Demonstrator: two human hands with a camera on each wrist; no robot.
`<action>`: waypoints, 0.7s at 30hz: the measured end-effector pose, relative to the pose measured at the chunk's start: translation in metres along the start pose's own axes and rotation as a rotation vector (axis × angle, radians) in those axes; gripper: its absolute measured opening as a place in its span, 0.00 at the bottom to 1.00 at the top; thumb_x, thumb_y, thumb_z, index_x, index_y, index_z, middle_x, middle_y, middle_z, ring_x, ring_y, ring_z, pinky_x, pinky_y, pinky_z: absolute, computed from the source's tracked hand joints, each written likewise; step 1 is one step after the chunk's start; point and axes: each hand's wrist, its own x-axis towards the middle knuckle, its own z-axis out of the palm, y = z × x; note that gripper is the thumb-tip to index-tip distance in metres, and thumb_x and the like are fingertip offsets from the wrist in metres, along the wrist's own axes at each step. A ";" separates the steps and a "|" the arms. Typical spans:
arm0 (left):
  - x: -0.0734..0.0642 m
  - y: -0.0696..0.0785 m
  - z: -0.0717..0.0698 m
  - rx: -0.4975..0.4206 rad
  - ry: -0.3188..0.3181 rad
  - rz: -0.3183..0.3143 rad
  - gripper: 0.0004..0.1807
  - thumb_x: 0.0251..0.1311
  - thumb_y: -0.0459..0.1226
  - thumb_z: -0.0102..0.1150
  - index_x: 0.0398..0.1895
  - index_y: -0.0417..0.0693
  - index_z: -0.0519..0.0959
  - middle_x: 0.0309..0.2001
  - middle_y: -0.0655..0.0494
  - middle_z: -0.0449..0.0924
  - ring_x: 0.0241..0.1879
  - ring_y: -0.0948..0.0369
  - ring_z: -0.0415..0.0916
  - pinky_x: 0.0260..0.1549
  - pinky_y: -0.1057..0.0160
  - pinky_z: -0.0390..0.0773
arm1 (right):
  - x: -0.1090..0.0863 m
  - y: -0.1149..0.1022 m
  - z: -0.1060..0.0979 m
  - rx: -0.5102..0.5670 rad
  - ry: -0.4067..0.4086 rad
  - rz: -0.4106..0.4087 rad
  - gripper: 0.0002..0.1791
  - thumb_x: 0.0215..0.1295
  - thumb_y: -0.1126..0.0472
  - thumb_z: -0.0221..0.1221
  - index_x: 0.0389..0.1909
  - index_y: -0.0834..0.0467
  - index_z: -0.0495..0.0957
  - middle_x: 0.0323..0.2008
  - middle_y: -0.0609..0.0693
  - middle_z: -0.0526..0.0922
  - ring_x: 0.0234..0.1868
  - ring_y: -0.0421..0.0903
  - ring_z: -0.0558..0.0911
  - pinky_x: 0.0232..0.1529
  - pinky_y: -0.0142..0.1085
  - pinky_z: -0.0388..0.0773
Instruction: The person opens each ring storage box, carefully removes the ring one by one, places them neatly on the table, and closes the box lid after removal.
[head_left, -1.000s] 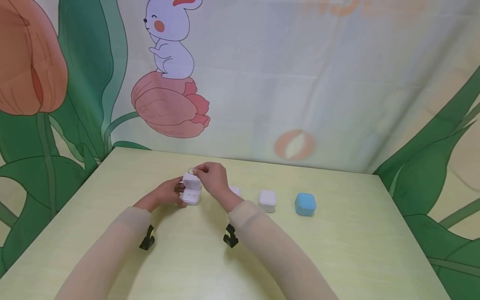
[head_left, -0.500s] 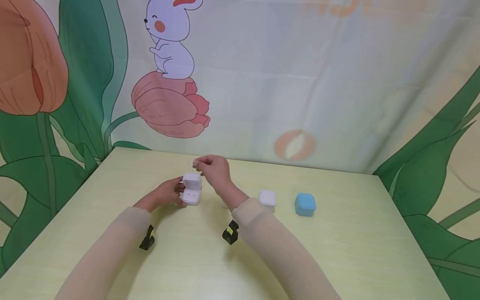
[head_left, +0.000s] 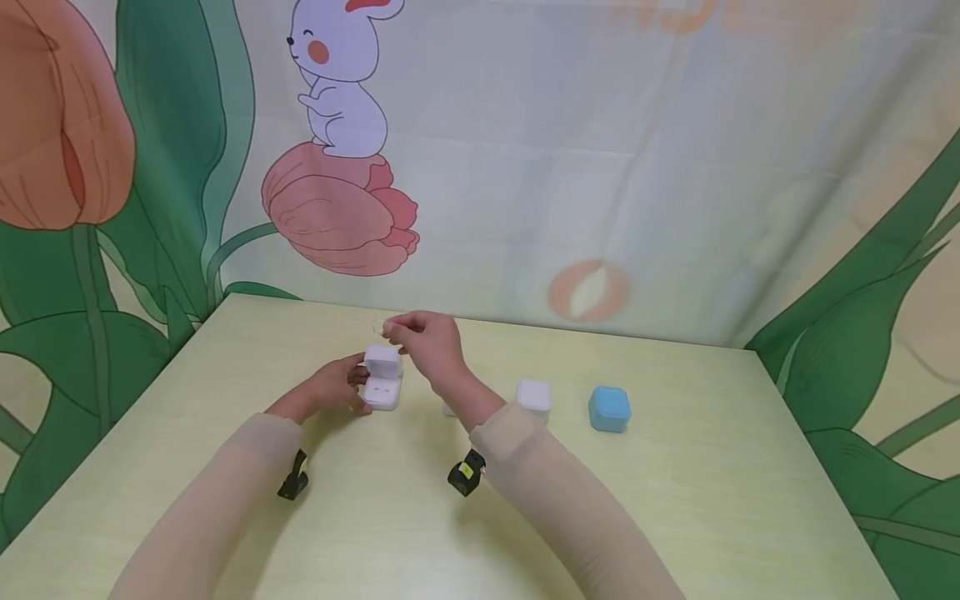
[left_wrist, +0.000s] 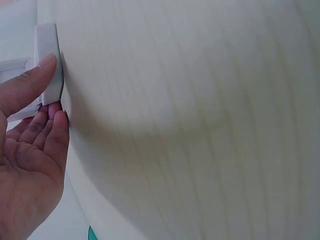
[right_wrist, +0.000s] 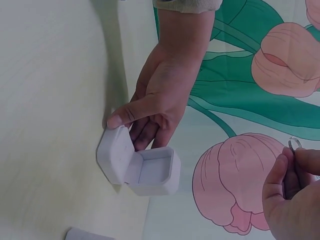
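Observation:
An open white ring box (head_left: pixel 382 360) stands on the table with its lid raised. My left hand (head_left: pixel 330 387) holds it from the left side. In the left wrist view the thumb (left_wrist: pixel 37 80) lies against the base, with the fingers curled at its other side. Above and just behind the lid, my right hand (head_left: pixel 431 343) pinches a thin silvery ring (right_wrist: pixel 291 145) between thumb and fingertips, apart from the box. Small marks show on the box's base cushion (right_wrist: pixel 122 152), too small to make out.
A closed white box (head_left: pixel 533 398) and a closed blue box (head_left: pixel 610 408) stand to the right on the pale table (head_left: pixel 675 500). Another white box (head_left: pixel 448 409) is mostly hidden behind the right forearm. A printed curtain (head_left: pixel 510 208) hangs behind the table.
My right hand has risen from the top edge of the lid to a little above and behind it, with the ring still pinched. The left hand and the ring box stay in place.

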 end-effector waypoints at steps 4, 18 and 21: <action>0.000 0.000 -0.001 0.014 -0.002 -0.005 0.56 0.55 0.28 0.71 0.81 0.31 0.44 0.76 0.28 0.59 0.77 0.35 0.58 0.78 0.40 0.59 | -0.005 0.002 0.001 0.019 -0.001 0.000 0.11 0.69 0.60 0.64 0.44 0.63 0.87 0.42 0.57 0.90 0.37 0.40 0.85 0.43 0.31 0.87; -0.003 0.001 0.000 0.026 0.010 0.024 0.54 0.55 0.27 0.70 0.80 0.29 0.46 0.75 0.27 0.61 0.76 0.36 0.60 0.77 0.42 0.61 | -0.025 0.008 0.009 0.096 -0.029 0.016 0.11 0.66 0.63 0.66 0.43 0.67 0.87 0.42 0.60 0.90 0.33 0.36 0.81 0.39 0.29 0.85; -0.002 0.001 0.001 0.037 0.017 0.026 0.53 0.55 0.28 0.71 0.79 0.28 0.48 0.74 0.28 0.62 0.75 0.37 0.61 0.76 0.42 0.62 | -0.028 0.012 0.011 0.088 -0.036 0.024 0.11 0.67 0.63 0.65 0.42 0.67 0.87 0.41 0.60 0.90 0.33 0.39 0.82 0.39 0.30 0.86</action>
